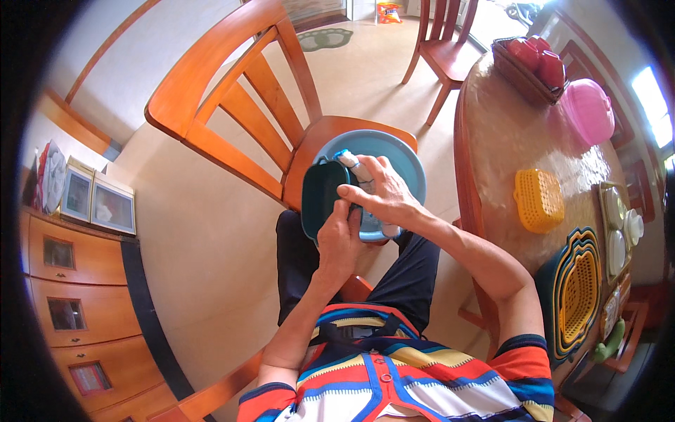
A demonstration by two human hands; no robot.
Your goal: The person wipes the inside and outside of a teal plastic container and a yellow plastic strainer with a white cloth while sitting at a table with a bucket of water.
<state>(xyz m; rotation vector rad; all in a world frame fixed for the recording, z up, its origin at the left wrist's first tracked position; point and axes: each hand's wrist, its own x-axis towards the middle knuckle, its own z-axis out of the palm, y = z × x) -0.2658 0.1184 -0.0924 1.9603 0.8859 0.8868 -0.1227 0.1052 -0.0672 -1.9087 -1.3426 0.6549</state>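
A dark green plastic container [320, 198] with rounded corners and a small loop at its far end is tilted in front of me. My left hand [339, 235] grips its near right side. My right hand [387, 192] holds a white cloth [360, 171] with a blue edge against the container's right wall. The cloth's lower end [391, 230] hangs out below that hand. Beneath both hands, a round light blue basin [414, 158] sits on a wooden chair seat [329, 128]. My fingers hide part of the cloth and the container's rim.
On the table [490, 158] to my right are an upturned yellow basket [539, 200], nested colanders [577, 295], a pink cover [589, 112] and a wicker basket [519, 71] of red bowls. The chair's backrest [227, 79] rises at far left. A wooden cabinet [89, 300] stands left.
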